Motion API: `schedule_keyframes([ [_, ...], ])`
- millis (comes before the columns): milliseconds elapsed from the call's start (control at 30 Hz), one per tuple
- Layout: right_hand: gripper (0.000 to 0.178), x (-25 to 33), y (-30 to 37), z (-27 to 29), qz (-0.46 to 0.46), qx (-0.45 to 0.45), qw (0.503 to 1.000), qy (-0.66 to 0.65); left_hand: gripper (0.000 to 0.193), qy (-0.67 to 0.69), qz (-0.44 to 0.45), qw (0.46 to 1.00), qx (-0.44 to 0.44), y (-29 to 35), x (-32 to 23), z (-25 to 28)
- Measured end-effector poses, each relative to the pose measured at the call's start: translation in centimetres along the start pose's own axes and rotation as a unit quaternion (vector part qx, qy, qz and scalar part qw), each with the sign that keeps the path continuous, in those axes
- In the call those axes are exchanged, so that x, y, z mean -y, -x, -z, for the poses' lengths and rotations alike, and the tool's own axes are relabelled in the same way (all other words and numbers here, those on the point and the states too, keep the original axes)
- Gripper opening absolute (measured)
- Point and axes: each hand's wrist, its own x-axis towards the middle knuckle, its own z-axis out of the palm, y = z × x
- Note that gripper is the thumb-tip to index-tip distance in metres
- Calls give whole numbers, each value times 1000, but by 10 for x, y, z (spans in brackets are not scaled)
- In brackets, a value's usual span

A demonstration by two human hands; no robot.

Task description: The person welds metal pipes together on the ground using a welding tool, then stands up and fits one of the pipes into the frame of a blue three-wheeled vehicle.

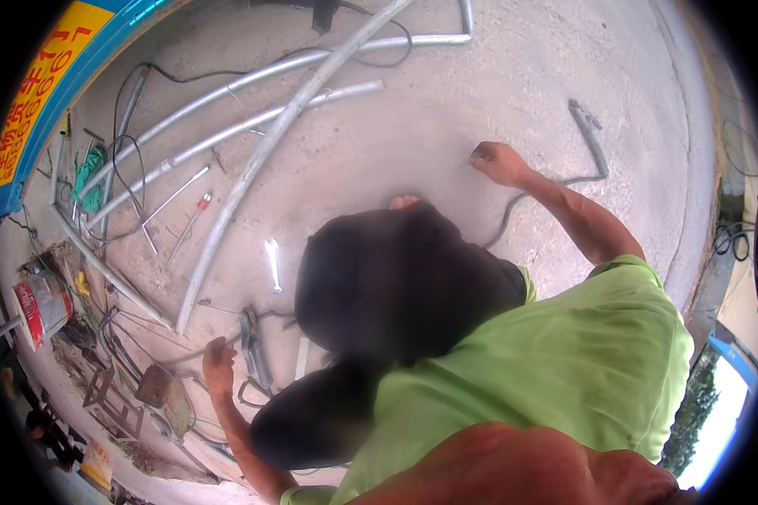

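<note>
Only my bare reddish-brown forearm (pixel 522 463) shows, at the lower edge. My hands are out of the picture, so I cannot tell my grip. Just beyond my forearm, a person in a lime-green shirt (pixel 564 362) bends over the concrete floor (pixel 446 101). Their nearer hand (pixel 219 358) is closed by a grey metal tool (pixel 253 345). A silver spanner (pixel 272 263) lies past it. Their farther hand (pixel 497 160) is fisted beside a grey cable (pixel 594 143). Long curved grey metal pipes (pixel 269 143) lie beyond.
</note>
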Motion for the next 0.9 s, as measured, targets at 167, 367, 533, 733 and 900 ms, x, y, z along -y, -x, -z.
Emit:
schedule_keyframes([
  [167, 51, -128, 3, 18, -150, -120, 981, 30, 41, -17, 1, 1000, 10, 0, -36, -11],
  [367, 73, -295, -38, 86, -324, -183, 923, 97, 38, -44, 29, 998, 25, -1, -35, -10],
  [533, 69, -398, -34, 74, -411, -207, 888, 7, 33, -74, 43, 996, 32, -12, -38, -10],
  [733, 60, -421, -57, 64, -365, -156, 918, 0, 30, -66, 58, 995, 47, -15, -40, -19],
  [900, 51, -350, -91, 91, -259, -185, 941, 117, 32, -143, 7, 986, 90, 6, -71, -11],
])
